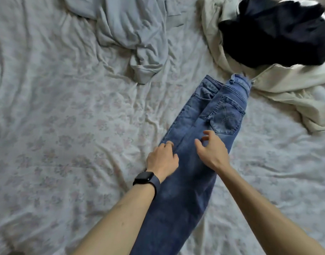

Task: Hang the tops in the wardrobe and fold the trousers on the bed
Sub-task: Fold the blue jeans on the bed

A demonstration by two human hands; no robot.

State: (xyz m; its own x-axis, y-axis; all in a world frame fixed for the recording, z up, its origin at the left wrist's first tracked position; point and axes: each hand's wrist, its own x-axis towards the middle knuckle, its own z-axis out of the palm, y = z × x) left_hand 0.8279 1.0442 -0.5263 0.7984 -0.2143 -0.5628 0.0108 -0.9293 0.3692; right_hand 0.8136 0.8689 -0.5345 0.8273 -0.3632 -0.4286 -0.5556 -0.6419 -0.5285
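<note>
Head view down onto a creased floral bed sheet (66,126), spreading out on all sides of the fingers. Under both sets of fingers, blue jeans (185,190) laid flat on the sheet, folded lengthwise leg over leg, waistband far beyond the fingertips, legs trailing back past the wrists, back pocket just beyond the right fingers. Well beyond the right fingers, a crumpled cream garment (286,85), touching the waistband. Far beyond the left fingers, a bunched grey garment (132,30). Heaped on the cream one, a black garment (277,34). Right hand (213,153) over the middle of the denim, fingers (208,133) spread apart and loosely bent, pinching nothing. Left hand (162,160) at the jeans' left edge, fingers curled close together onto the denim, tips hidden, grip impossible to tell. Dark watch (145,177) behind those fingers, on the wrist. Thin ring (169,143) on one left finger.
</note>
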